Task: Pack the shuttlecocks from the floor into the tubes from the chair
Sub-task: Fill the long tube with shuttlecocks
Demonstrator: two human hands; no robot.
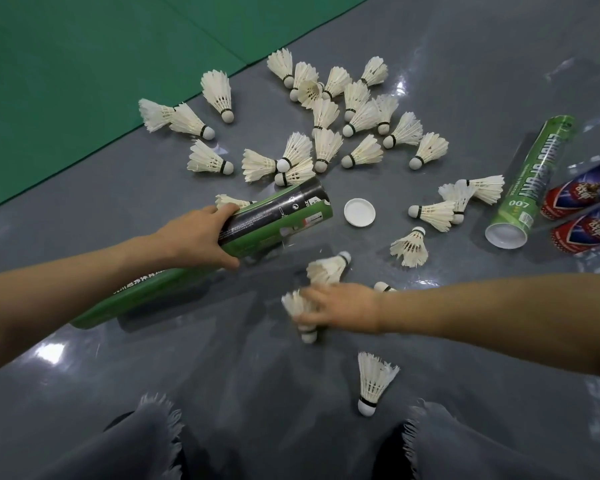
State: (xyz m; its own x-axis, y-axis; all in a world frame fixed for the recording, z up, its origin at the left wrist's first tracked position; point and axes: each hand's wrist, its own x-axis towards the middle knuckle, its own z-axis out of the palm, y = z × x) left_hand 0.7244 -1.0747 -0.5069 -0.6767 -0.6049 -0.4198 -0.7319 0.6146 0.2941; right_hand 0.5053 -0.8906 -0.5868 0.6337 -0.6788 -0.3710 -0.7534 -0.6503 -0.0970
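Currently clamps green tube [278, 216] in left hand [194, 237] at 9 o'clock, open mouth aimed toward 3 for easy feeding. Wraps right hand [343, 308] round shuttlecock [291, 303] at 6, likely next in. Leaves remaining pile [326, 147] at 12.

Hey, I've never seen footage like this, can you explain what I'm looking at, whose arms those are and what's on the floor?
No machine here: this is one picture from a camera worn on a person's head, looking down, so the arms are theirs. The left hand grips a green tube; a white cap lies beside its far end. The right hand touches a shuttlecock, too blurred to tell whether it grips. Many more shuttlecocks lie loose on the grey floor. At right lie another green tube and two red and blue tubes.
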